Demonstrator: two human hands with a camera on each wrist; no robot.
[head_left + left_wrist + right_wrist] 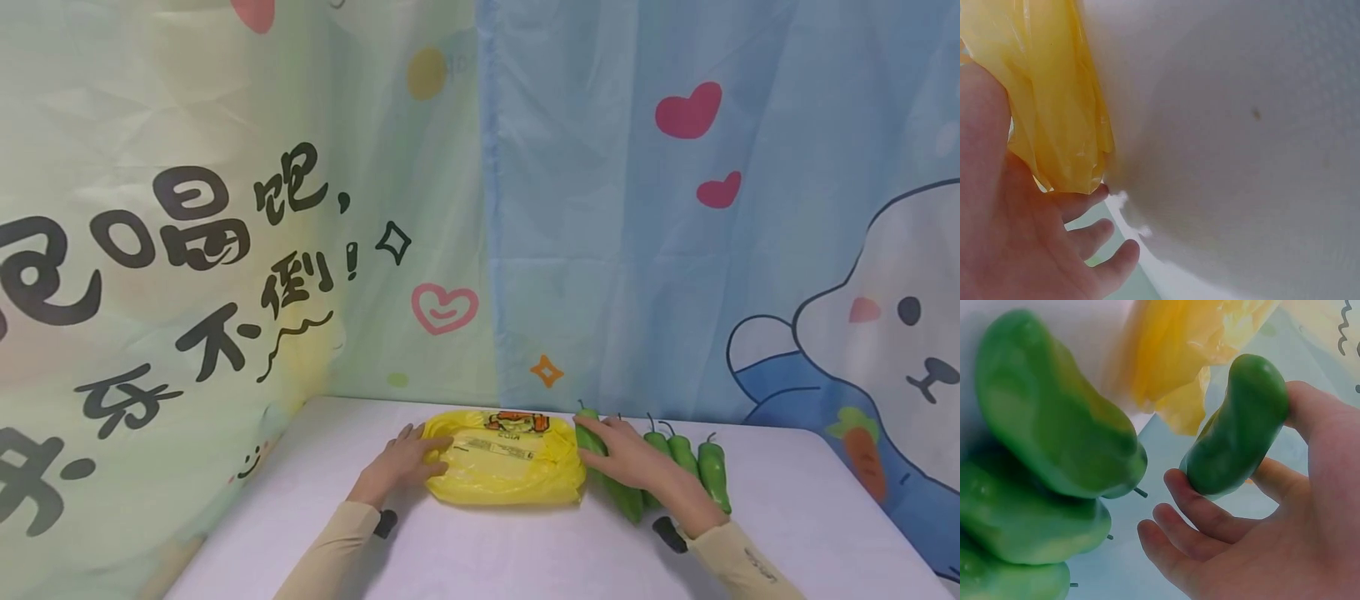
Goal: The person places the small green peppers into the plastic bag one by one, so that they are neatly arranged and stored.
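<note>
One green pepper is in the right hand; grip is a pinch, thumb on one side and fingertips on the other, remaining fingers spread below. Pepper is just beside the right end of the yellow plastic bag; whether the two touch, cannot tell.

Left hand is at the bag's opposite end. Its visible fingers lie fairly straight and loose against the plastic; no firm pinch made out.

Bag lies flat, crumpled at the rim, print toward its far edge. Contents, if any, not visible.

Loose peppers rest side by side to the right, partly behind the right hand, stems toward the backdrop. Right wrist view shows three.

All on a pale counter.

Step in hand, by judgement: holding a single pepper near the bag while the other hand steadies the plastic. Next move seems to call for an even pinch on the smooth skin, clear of the crumpled rim.
</note>
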